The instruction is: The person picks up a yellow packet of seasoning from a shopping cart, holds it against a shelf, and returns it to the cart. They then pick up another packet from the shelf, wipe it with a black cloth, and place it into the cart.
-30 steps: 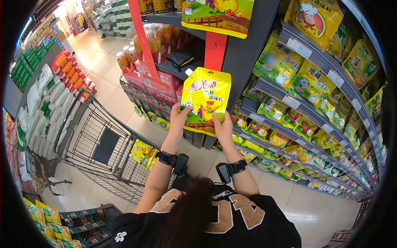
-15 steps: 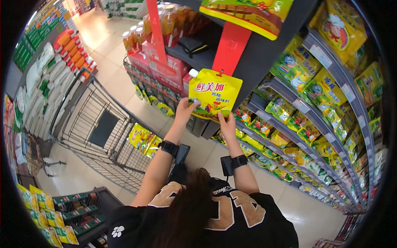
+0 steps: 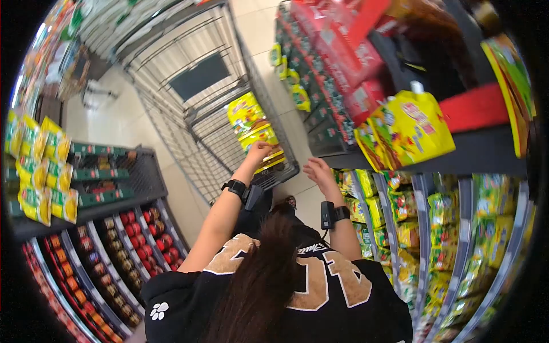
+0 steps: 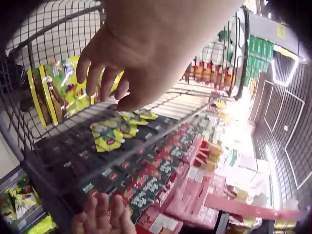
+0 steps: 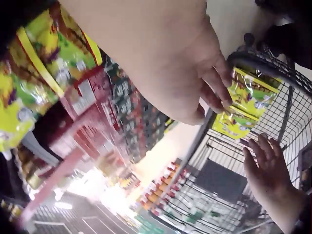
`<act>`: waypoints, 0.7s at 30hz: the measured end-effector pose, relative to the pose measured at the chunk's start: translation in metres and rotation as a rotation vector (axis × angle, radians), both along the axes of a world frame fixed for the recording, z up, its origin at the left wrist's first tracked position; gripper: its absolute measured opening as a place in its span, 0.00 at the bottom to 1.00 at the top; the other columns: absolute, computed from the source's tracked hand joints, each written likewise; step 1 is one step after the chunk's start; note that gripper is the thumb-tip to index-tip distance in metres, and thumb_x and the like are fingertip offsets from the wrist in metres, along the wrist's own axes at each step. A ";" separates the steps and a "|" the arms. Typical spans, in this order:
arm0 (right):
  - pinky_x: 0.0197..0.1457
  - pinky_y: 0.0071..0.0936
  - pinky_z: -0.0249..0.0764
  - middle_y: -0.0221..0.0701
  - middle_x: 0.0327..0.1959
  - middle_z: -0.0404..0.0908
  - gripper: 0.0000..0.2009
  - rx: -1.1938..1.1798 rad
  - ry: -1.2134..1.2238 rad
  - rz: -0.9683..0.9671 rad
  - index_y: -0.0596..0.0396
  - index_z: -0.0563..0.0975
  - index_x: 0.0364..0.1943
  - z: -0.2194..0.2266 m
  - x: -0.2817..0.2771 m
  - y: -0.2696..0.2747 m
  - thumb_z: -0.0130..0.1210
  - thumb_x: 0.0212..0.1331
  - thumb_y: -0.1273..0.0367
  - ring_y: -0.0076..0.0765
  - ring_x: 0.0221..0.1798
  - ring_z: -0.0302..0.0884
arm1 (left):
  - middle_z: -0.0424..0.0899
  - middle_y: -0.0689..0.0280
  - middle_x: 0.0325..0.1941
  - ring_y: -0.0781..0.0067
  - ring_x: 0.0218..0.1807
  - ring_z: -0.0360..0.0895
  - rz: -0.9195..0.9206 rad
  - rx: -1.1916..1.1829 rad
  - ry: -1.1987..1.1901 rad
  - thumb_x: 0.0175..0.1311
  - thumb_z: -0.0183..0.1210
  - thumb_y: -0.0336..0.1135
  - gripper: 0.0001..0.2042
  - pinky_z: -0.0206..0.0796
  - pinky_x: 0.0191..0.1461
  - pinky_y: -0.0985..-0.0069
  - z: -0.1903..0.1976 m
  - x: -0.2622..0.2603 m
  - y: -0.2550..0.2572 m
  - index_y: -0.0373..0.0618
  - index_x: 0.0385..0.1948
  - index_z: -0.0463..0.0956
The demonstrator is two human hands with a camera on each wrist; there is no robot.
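Yellow pouches (image 3: 249, 117) lie in the wire shopping cart (image 3: 163, 94), at its near end. Over them the left hand (image 3: 258, 153) reaches with relaxed fingers and holds nothing; in the left wrist view this hand (image 4: 141, 63) hangs above the pouches (image 4: 66, 90). Outside the cart's right edge, the right hand (image 3: 321, 174) is raised, fingers loosely bent, empty; the right wrist view shows it (image 5: 195, 83) close to the cart rim. Other yellow pouches (image 3: 420, 123) hang at the red strip on the shelf end, apart from both hands.
Shelves of yellow and green packets (image 3: 443, 228) stand at the right. Red and dark boxes (image 3: 337, 51) are stacked beyond the cart's right side. At the left are a rack with yellow bags (image 3: 34, 194) and shelves of jars (image 3: 134, 240). White sacks (image 3: 108, 26) lie at the far left.
Both hands have let go of the yellow pouch, which now hangs by the red strip. The view has swung left and down towards the cart, and the hands are farther from the display.
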State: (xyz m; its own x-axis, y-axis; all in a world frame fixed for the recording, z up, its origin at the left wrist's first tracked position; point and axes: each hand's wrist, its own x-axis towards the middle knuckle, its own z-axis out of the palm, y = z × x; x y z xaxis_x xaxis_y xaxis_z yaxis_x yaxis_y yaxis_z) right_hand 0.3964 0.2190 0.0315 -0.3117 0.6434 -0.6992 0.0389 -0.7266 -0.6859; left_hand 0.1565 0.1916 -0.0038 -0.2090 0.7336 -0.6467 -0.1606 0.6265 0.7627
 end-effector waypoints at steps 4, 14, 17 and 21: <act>0.41 0.24 0.65 0.32 0.41 0.73 0.16 -0.037 0.107 0.216 0.53 0.66 0.46 -0.009 -0.075 0.027 0.50 0.54 0.63 0.28 0.41 0.72 | 0.73 0.63 0.31 0.75 0.30 0.71 0.227 -0.160 0.036 0.49 0.56 0.36 0.16 0.63 0.31 0.76 0.003 -0.046 -0.024 0.42 0.40 0.66; 0.45 0.28 0.63 0.29 0.50 0.66 0.15 -0.429 0.116 0.200 0.49 0.65 0.47 -0.152 -0.206 0.083 0.47 0.56 0.64 0.33 0.53 0.64 | 0.71 0.62 0.39 0.69 0.39 0.69 0.566 -0.235 -0.271 0.50 0.55 0.38 0.21 0.62 0.38 0.72 -0.132 -0.142 -0.016 0.45 0.46 0.61; 0.55 0.34 0.53 0.32 0.59 0.53 0.24 -0.425 0.142 0.163 0.53 0.55 0.57 -0.218 -0.219 0.096 0.45 0.57 0.62 0.34 0.61 0.49 | 0.70 0.60 0.46 0.67 0.46 0.68 0.515 -0.255 -0.275 0.50 0.55 0.38 0.26 0.61 0.43 0.71 -0.164 -0.161 0.004 0.43 0.51 0.58; 0.53 0.31 0.52 0.27 0.58 0.54 0.20 -0.452 0.027 -0.138 0.48 0.61 0.48 -0.257 -0.232 0.100 0.47 0.54 0.57 0.29 0.61 0.47 | 0.65 0.56 0.53 0.66 0.51 0.65 0.513 -0.166 -0.256 0.49 0.56 0.37 0.32 0.59 0.47 0.70 -0.205 -0.161 0.020 0.39 0.56 0.50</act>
State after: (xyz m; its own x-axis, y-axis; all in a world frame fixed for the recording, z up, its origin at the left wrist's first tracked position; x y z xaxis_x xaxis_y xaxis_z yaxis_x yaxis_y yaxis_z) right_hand 0.1647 0.3189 -0.2254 -0.2663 0.3130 -0.9117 -0.0924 -0.9497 -0.2991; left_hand -0.0050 0.2116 -0.2087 -0.3323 0.4650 -0.8206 -0.6399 0.5280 0.5583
